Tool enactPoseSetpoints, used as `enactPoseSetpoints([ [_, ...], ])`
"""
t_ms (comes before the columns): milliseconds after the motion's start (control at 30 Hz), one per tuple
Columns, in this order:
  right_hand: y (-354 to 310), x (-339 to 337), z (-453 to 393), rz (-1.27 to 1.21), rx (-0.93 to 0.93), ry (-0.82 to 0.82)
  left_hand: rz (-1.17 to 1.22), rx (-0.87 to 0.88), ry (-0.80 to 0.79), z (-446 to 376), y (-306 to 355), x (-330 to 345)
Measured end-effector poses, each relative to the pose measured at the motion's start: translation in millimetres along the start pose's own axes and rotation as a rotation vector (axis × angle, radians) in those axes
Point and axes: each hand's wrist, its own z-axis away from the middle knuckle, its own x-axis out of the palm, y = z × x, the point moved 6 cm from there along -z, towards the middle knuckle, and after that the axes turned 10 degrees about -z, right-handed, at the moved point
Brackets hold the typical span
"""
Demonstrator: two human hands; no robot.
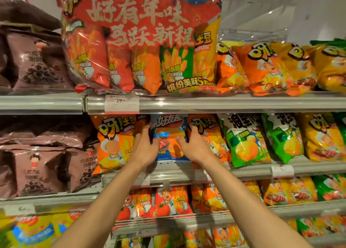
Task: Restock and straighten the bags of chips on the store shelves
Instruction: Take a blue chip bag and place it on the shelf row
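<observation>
The blue bag (169, 137), upright on the middle shelf (243, 170) between two orange bags, is gripped at nine o'clock by the left hand (145, 148) and at three o'clock by the right hand (194, 147), both equally near.

Brown chocolate snack bags (35, 64) fill the left shelf section on two levels, beside the orange ones. A white price tag (121, 103) reading 19 sits on the grey shelf rail (224, 102), another tag (282, 171) lower right
</observation>
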Motion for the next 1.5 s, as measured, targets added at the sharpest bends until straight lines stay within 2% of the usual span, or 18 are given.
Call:
enactPoseSetpoints([
  [133,7,7,-21,0.197,-0.002,-0.094,-0.067,-0.018,-0.041,-17,1,17],
  [467,15,15,-44,0.254,-0.146,-0.119,-0.035,-0.023,0.042,-33,0,28],
  [767,23,-1,-63,0.100,-0.062,-0.101,0.082,-0.072,0.122,-39,5,13],
  [1000,25,-11,-69,-0.190,-0.034,-0.048,0.167,-0.028,0.158,-34,12,-2],
  [1200,21,-14,-56,-0.384,-0.071,-0.010,0.175,0.064,0.182,-11,21,-22],
  [1500,6,-13,16,-0.514,-0.191,0.000,0.280,0.132,0.150,53,17,-46],
])
